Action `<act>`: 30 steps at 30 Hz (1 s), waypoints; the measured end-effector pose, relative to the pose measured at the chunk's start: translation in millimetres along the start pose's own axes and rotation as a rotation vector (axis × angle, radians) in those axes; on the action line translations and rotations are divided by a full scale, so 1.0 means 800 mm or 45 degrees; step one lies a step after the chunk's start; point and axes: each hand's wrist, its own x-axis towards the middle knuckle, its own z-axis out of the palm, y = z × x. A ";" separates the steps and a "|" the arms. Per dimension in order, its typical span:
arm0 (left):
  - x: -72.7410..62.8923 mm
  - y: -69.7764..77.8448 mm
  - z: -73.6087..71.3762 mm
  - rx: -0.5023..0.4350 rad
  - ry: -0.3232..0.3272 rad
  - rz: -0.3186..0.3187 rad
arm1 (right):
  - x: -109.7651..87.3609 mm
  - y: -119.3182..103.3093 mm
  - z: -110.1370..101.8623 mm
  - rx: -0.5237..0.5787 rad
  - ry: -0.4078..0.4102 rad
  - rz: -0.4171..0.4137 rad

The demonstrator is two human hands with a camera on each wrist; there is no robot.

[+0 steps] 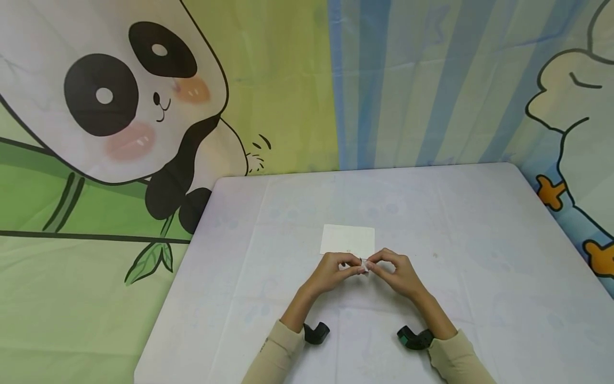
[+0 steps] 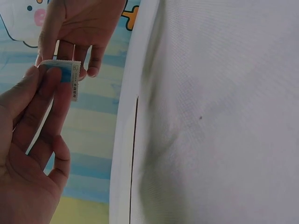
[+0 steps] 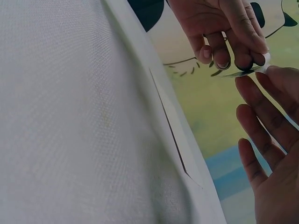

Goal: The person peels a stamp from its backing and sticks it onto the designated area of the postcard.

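Note:
Between the two hands is a small postage stamp (image 2: 74, 77) with a toothed edge, a blue picture and a pale strip bearing "80" and small characters. My left hand (image 1: 331, 274) pinches one side of it between thumb and fingertips. From the other side my right hand (image 1: 397, 274) pinches it too, its remaining fingers spread in the right wrist view. There the stamp (image 3: 243, 73) appears nearly edge-on and bent near the fingertips. A white rectangular sheet or envelope (image 1: 347, 239) lies flat on the table just beyond the hands; which of the two, I cannot tell.
A white cloth covers the table (image 1: 268, 234), whose far edge meets a printed curtain (image 1: 384, 80) with a panda and stripes. Black wrist-worn devices (image 1: 316, 334) stick out inward at both sleeve cuffs, above the near part of the table.

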 end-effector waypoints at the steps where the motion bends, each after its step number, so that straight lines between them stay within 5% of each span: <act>1: 0.000 0.000 0.000 0.001 0.003 0.000 | 0.000 0.000 0.000 -0.003 0.003 0.006; 23: -0.004 -0.003 -0.002 -0.037 0.044 0.014 | -0.003 0.004 -0.016 -0.077 0.161 0.130; 30: -0.005 -0.004 0.000 -0.035 0.059 -0.017 | -0.012 0.029 -0.028 -0.067 0.181 0.157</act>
